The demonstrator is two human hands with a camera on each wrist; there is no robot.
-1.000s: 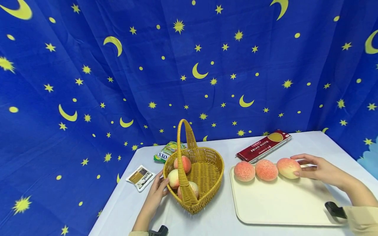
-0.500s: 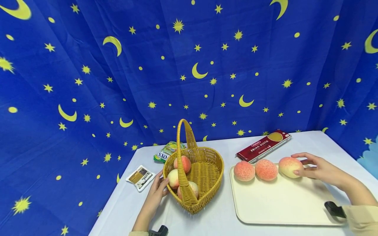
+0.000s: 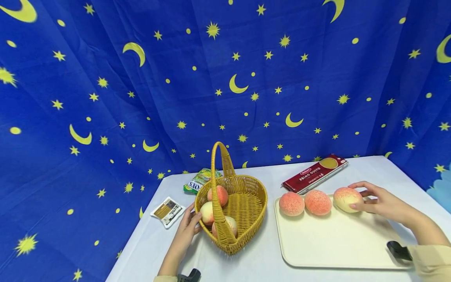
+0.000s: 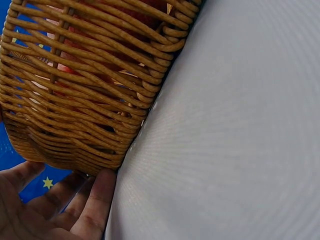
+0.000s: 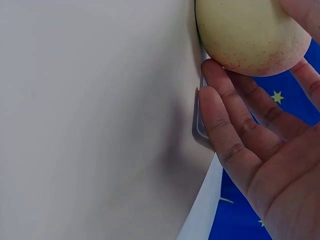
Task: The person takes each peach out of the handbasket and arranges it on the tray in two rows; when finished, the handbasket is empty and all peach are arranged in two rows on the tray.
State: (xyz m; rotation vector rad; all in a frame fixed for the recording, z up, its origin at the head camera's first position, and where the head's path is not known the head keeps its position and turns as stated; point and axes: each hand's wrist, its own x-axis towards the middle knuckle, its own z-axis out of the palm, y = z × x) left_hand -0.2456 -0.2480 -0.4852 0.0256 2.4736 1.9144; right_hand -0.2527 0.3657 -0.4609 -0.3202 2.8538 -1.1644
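A yellow-pink peach (image 3: 347, 199) lies at the far right corner of the cream tray (image 3: 334, 243). My right hand (image 3: 366, 197) holds this peach (image 5: 245, 35) from its right side, fingers (image 5: 225, 125) beneath it and thumb on top. Two redder peaches (image 3: 291, 203) (image 3: 318, 202) lie in a row to its left. My left hand (image 3: 190, 225) rests with straight fingers (image 4: 95, 205) against the left wall of the yellow wicker basket (image 3: 246, 180) (image 4: 85, 100). Three peaches (image 3: 219, 194) sit inside the basket's left half.
A red spaghetti box (image 3: 314, 173) lies behind the tray. A green packet (image 3: 197, 182) sits behind the basket and a small white packet (image 3: 168, 211) to its left. The white table (image 3: 260, 262) ends at a blue starred curtain (image 3: 225, 78).
My right hand has nudged the rightmost peach slightly right and toward the tray's back edge. The left hand and the basket have stayed put.
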